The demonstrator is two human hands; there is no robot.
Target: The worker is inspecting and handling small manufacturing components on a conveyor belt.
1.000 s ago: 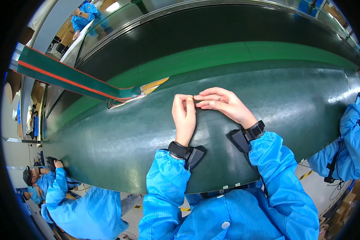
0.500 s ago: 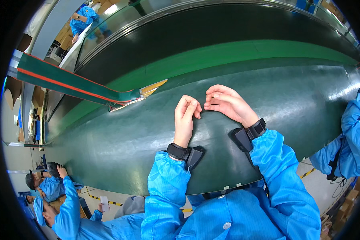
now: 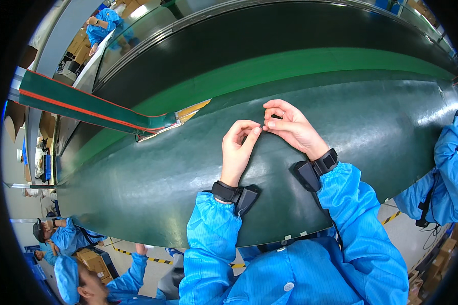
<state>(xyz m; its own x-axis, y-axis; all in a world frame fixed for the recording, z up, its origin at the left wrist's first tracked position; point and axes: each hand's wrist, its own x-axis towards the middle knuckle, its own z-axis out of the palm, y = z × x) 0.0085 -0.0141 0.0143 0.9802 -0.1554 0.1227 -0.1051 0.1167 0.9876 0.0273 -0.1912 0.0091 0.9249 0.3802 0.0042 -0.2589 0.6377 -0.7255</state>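
Belt: one wide dark green glossy conveyor belt (image 3: 152, 183), spanning the whole view.
Guide rail: one long green rail with an orange stripe (image 3: 86, 104), crossing the belt's upper left, well apart from the hands.
Sleeves: two blue smock sleeves, a black wrist strap on each.
Hands: left hand (image 3: 237, 152) and right hand (image 3: 290, 127), raised above mid-belt, fingertips meeting.
Held item: one tiny dark piece (image 3: 263, 125) between the fingertips; kind unreadable.
Grip: both hands pinched together on the piece.
Bystanders: other blue-smocked persons at lower left, upper left and right edge.
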